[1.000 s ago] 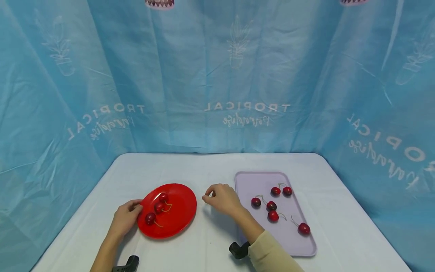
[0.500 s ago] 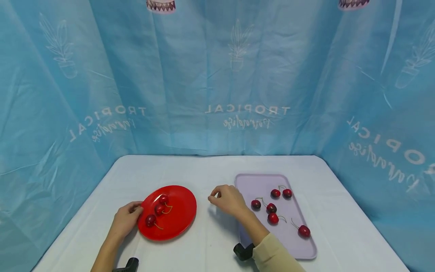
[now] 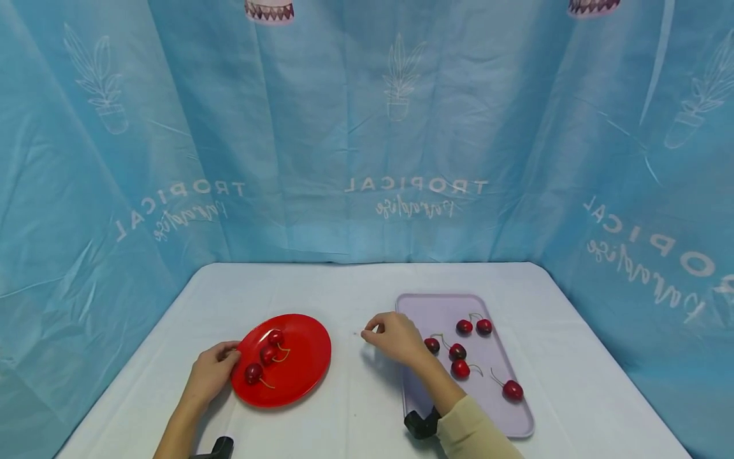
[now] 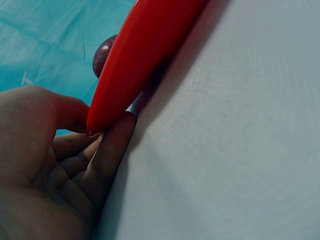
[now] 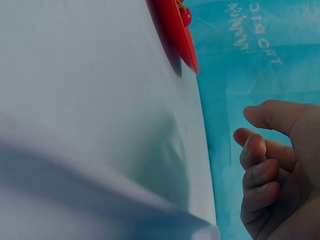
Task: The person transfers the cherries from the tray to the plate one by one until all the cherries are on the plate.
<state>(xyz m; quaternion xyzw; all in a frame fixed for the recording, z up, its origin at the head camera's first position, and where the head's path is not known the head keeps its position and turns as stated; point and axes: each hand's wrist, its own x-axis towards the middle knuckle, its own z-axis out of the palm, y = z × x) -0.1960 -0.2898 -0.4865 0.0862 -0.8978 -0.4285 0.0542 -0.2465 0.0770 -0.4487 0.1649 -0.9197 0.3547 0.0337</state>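
Note:
My left hand [image 3: 211, 375] grips the left rim of a red plate [image 3: 304, 363]; in the left wrist view the thumb lies over the rim and fingers [image 4: 117, 132] sit under it. Three dark red cherries with stems lie on the plate's left half, one of them the lowest cherry [image 3: 253, 373]. My right hand [image 3: 395, 336] hovers between plate and tray. Its fingers are loosely curled, and the right wrist view shows a gap between thumb and forefinger with nothing held. The lilac tray [image 3: 418, 309] is under the right forearm, with several cherries [image 3: 460, 368] on it.
A white cloth covers the table [image 3: 355, 287]. Blue printed curtains [image 3: 367, 127] enclose the back and both sides. Near the tray's right edge lies a single cherry [image 3: 513, 390]. A black wrist camera [image 3: 421, 425] overlaps the tray's near left side.
My right hand has moved right, away from the plate and toward the tray. The left hand stays on the plate's rim, and the cherries have not moved.

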